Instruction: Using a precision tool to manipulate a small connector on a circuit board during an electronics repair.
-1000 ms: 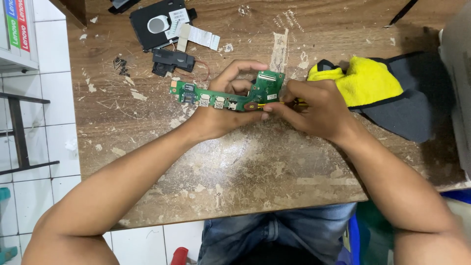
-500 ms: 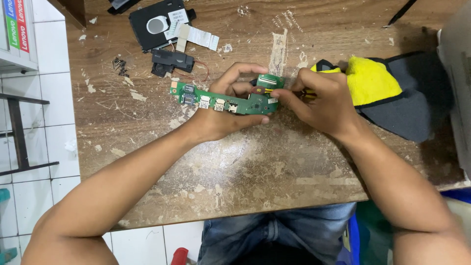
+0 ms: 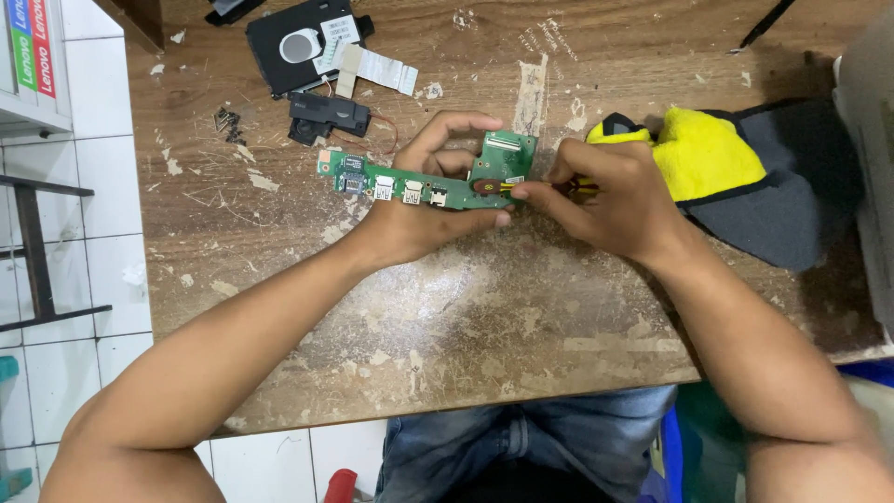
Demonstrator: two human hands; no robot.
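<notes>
Green circuit board (image 3: 410,186), long and narrow with a squarer end at its right, is held above the worn wooden table (image 3: 484,326) by the left hand (image 3: 433,210), fingers curled around it from below and thumb arched over the top edge. Silver ports are seen along its near edge. A slim tool with a yellow-and-black handle (image 3: 573,186) is pinched in the right hand (image 3: 610,200), fingers closed narrow on it, and its tip is set against a dark round part (image 3: 484,186) on the board's squarer end.

Compared with half a second ago, the board is turned flatter toward the camera, so its squarer end is seen more fully (it was more edge-on before). The right hand is drawn back slightly to the right, off the board, and the tool is now exposed between the two hands where it was covered earlier. The left hand's grip is unchanged.

Beside the right hand, a yellow cloth (image 3: 703,154) lies on a grey cloth (image 3: 782,200). At the far left of the table, a black drive caddy (image 3: 303,42) with a white ribbon cable (image 3: 377,65), a small black speaker part (image 3: 326,116) and a few loose screws (image 3: 226,121) are left where they were.
</notes>
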